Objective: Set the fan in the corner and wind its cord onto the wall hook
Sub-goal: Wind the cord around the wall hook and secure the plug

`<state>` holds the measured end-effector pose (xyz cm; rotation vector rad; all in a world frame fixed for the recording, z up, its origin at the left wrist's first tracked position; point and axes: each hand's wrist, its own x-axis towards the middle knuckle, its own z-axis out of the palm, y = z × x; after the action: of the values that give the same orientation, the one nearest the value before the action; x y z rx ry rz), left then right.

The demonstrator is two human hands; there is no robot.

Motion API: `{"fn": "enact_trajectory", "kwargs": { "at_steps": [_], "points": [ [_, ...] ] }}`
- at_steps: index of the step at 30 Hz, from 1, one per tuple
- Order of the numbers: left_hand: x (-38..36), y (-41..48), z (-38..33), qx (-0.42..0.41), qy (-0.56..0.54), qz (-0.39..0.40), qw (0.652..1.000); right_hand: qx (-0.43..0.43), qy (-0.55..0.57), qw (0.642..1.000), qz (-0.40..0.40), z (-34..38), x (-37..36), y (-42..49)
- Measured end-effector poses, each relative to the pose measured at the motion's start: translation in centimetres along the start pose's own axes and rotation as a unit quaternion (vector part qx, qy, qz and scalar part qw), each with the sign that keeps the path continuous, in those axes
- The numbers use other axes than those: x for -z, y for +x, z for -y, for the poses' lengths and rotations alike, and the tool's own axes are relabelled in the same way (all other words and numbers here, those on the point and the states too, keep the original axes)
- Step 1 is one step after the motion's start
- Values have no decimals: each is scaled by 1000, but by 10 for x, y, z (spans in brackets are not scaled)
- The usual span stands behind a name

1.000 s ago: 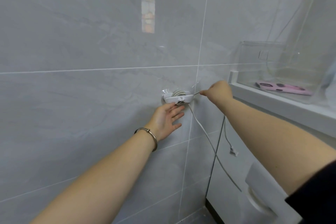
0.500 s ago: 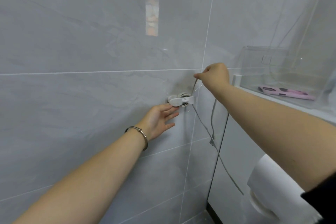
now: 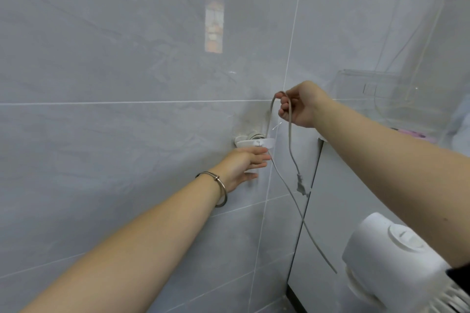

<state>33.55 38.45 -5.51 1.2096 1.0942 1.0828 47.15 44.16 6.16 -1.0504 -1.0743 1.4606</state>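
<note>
Head view shows the right hand [image 3: 300, 104], its fingers [image 3: 281, 96] pinching the cord [image 3: 290, 134], now raised from beside the wall hook [image 3: 254, 141] to above it for another turn, the left hand [image 3: 244, 165] flat-fingered just beneath, the fan [image 3: 386, 256] far below.

Grey tiled wall [image 3: 101, 58], clear plastic box [image 3: 376, 94] at right with a pink thing [image 3: 409, 132] in it, white cabinet [image 3: 330, 216] below.
</note>
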Motion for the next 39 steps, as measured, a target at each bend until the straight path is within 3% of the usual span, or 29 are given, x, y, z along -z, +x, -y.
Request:
{"fn": "enact_trajectory", "kwargs": {
  "at_steps": [5,8,14,19,23,26,29,31,33,39],
  "points": [
    [-16,-1,-8,-5,27,43,999,-8,46,999,28,-5,0,-5],
    [-23,-5,-9,-27,2,34,999,9,0,999,44,-9,-1,-8],
    [-17,-6,-16,-117,-51,-113,985,68,-125,989,38,-17,-3,-10],
    [10,-5,-22,-174,-2,-237,956,118,-190,975,1,-23,-5,-16],
    [44,-8,-15,-137,-2,-286,948,142,-258,954,-52,-36,3,-11],
    [65,-12,-6,-88,26,-317,944,133,-323,936,-47,-54,9,-5],
    [69,-15,-1,-52,60,-347,934,162,-450,878,-17,-70,9,-7],
    [68,-17,1,-33,55,-346,936,189,-518,834,11,-80,5,-11],
    [68,-18,2,-32,44,-327,943,191,-542,818,30,-86,1,-13],
    [60,-22,-8,-131,77,-260,954,198,-532,822,44,-89,-3,-10]
  ]
}}
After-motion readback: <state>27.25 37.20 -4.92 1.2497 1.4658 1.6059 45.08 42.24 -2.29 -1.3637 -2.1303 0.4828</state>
